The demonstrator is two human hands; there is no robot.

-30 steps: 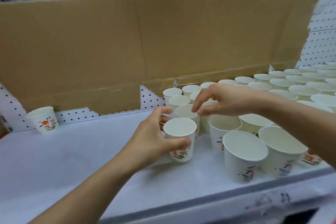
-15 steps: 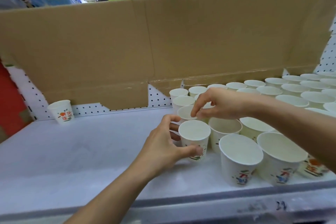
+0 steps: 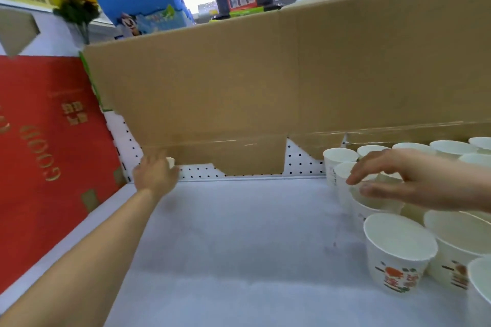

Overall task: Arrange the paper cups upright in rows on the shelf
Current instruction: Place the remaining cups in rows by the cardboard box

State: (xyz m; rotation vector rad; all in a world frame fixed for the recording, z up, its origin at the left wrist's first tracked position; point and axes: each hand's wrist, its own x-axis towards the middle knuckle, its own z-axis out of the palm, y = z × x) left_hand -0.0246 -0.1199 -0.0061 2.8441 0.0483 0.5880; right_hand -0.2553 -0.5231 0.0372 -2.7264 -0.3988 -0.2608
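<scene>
Currently the left hand (image 3: 155,176) is at the far left corner of the shelf (image 3: 239,233), against a lone cup (image 3: 170,162) by the pegboard (image 3: 202,171) under the cardboard panel (image 3: 265,82). Only a sliver of that cup's rim shows past the hand, so whether the grip has closed on it cannot be told. The right hand (image 3: 414,180) hovers with fingers spread and released over the near-left cups of the rows (image 3: 414,146), which stand upright at the right of the shelf; a printed cup (image 3: 398,252) stands nearest.

Risks noted:
- The left reach is long and blurred; a hasty grip could tip the light cup or push it against the pegboard.
- Attention is turned left while the right hand sits just above open rims; a small drop could knock cups over and disorder the rows.
- The red box (image 3: 47,154) crowds the left arm.
</scene>
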